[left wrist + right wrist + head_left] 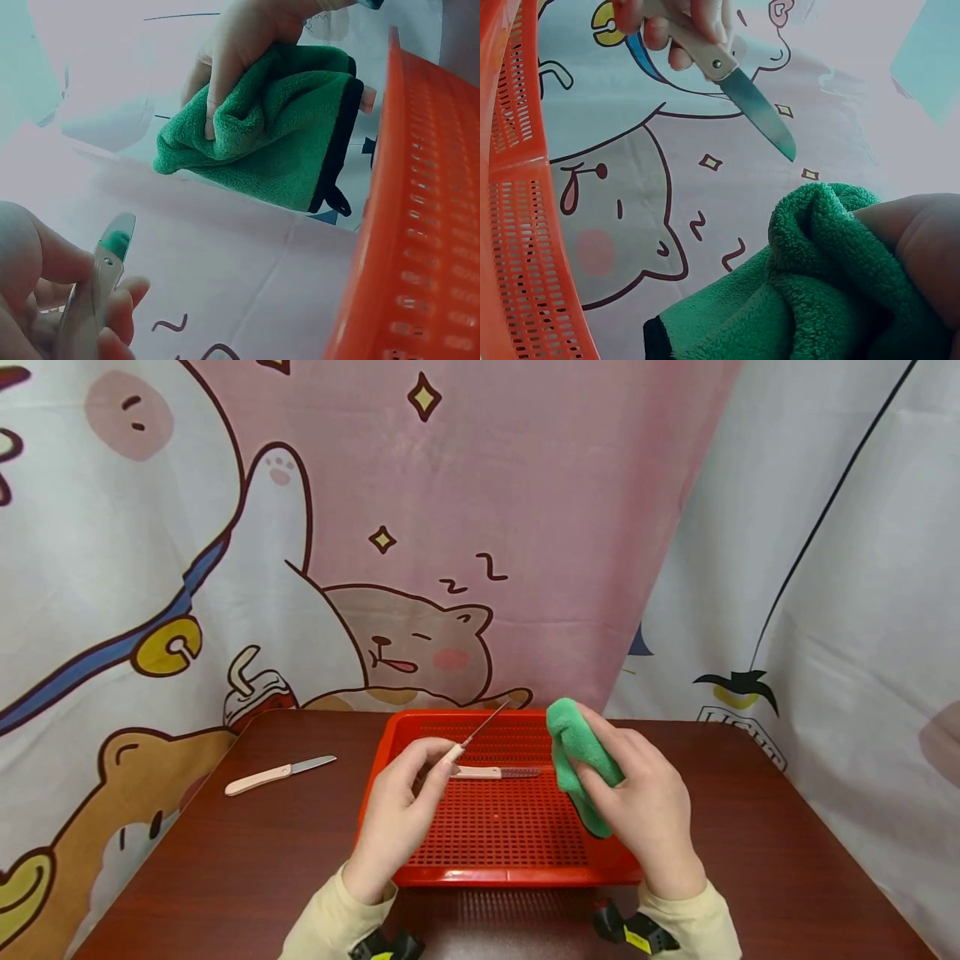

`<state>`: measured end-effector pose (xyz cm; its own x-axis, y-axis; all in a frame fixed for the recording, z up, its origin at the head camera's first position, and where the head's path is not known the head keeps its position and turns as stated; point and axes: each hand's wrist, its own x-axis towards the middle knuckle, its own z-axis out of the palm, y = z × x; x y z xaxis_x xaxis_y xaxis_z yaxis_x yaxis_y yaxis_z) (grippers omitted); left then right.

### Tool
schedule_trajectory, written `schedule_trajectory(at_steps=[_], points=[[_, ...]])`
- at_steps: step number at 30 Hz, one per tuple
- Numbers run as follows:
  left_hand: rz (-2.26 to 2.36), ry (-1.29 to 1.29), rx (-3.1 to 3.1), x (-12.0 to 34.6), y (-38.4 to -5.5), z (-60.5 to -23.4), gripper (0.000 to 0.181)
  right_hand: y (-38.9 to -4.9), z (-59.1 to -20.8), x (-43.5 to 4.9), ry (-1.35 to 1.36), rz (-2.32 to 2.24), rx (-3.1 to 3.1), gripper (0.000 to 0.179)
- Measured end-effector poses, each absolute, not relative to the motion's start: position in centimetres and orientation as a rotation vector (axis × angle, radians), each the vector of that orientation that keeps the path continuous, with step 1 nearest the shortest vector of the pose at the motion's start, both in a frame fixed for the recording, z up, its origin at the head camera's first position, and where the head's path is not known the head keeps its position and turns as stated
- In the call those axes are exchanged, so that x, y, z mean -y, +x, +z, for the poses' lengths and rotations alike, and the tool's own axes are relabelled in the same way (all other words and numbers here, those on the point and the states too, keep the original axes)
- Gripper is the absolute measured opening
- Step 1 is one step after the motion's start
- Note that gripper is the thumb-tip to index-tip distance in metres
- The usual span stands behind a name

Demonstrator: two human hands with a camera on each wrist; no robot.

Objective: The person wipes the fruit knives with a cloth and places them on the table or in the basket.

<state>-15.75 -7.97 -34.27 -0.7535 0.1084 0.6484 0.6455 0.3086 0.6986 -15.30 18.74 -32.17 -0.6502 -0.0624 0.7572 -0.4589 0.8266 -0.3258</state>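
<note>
Head: left fingers (pixel 432 787) pinch knife (pixel 457 751) over red basket (pixel 495 877), toward surface's (pixel 750 835) far edge; right fingers (pixel 609 739) grip green cloth (pixel 573 735). Left wrist: blade (pixel 124 227) apart from cloth. Right wrist: I'd keep cloth folded between fingers and blade.

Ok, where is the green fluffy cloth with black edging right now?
In the head view, the green fluffy cloth is gripped in the person's right hand, seen against the right side of the red perforated plastic basket.
</note>
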Motion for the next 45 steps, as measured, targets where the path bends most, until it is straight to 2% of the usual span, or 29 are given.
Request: schedule_trajectory(at_steps=[12,18,23,27,35,45], points=[[-0.857,-0.716,1.876,7.5,-15.1,-33.7,0.035,-15.1,-32.1,-18.4,0.409,0.656,2.198,0.065],[-0.675,-0.689,1.817,7.2,-15.1,-33.7,0.02,-15.0,-32.2,-18.2,0.439,0.655,2.182,0.064],[-0.552,-0.679,1.766,6.7,-15.2,-33.5,0.025,-14.9,-32.2,-17.9,0.478,0.648,2.156,0.064],[-0.493,-0.67,1.718,6.5,-15.3,-33.3,0.017,-14.7,-32.1,-17.4,0.517,0.644,2.129,0.064],[-0.452,-0.67,1.744,6.2,-15.2,-33.7,0.019,-14.2,-32.3,-15.8,0.599,0.597,2.098,0.065],[-0.443,-0.71,1.713,5.5,-15.3,-34.0,0.01,-13.8,-33.1,-14.2,0.65,0.54,2.118,0.064]])
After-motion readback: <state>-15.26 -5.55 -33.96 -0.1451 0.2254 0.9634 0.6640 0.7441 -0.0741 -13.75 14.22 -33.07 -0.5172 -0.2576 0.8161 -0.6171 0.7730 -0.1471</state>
